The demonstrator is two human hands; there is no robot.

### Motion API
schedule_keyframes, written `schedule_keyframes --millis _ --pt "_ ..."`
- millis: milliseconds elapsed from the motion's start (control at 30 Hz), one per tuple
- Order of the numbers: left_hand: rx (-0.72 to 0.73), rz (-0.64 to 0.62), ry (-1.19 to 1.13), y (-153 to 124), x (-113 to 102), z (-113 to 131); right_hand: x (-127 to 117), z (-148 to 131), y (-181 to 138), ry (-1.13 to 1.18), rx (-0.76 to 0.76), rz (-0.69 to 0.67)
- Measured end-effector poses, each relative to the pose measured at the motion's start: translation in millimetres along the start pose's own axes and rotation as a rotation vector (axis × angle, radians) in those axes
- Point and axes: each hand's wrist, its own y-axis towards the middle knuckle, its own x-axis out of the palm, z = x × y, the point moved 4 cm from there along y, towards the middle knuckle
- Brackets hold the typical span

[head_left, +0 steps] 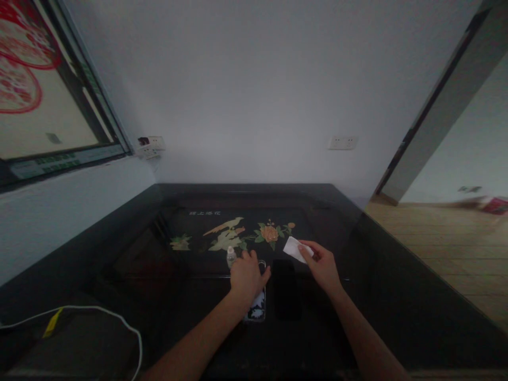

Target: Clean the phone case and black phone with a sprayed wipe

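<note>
Now, far left, a white cable (85, 307) curls; a small bottle (230, 258) stands beside the left hand (245, 275), thumb spread above a clear phone case (257, 313); then a dark phone (287, 291) on the table (397, 312); the right hand (323, 263) pinches a white sheet (294, 248).

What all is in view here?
Table: one, black, by wall
Bird-and-flower design: one, multicoloured, tabletop
Phone case: one, clear, table centre
Phone-like slab: one, black, right of case
Bottle: one, clear, left of case
Sheet: one, white, right of bottle
Cable: one, white, lower left
Tag: one, yellow, at cable
Sockets: several, white, on walls
Window: one, dark-framed, left
Decorations: two-plus, red, window
Floor: one, tan, right
Object: one, red, far right
Left hand: one, bare, over case
Right hand: one, bare, holding sheet
</note>
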Motion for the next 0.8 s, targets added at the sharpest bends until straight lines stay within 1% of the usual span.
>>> schedule_keyframes --millis 300,600,700,800 --pt "-0.018 0.056 0.044 0.9 3.7 -4.3 1.8 3.7 -0.4 0.006 0.004 -0.045" --pt "-0.02 0.073 0.039 -2.8 4.8 -5.1 1.0 2.5 -1.0 0.003 0.007 -0.046" --pt "-0.026 0.059 0.031 -4.1 2.3 -6.0 0.7 4.3 -0.5 0.003 0.023 -0.036" --pt "-0.022 0.048 0.002 -8.9 -6.1 -4.3 -0.1 6.7 0.4 0.002 0.032 -0.02"
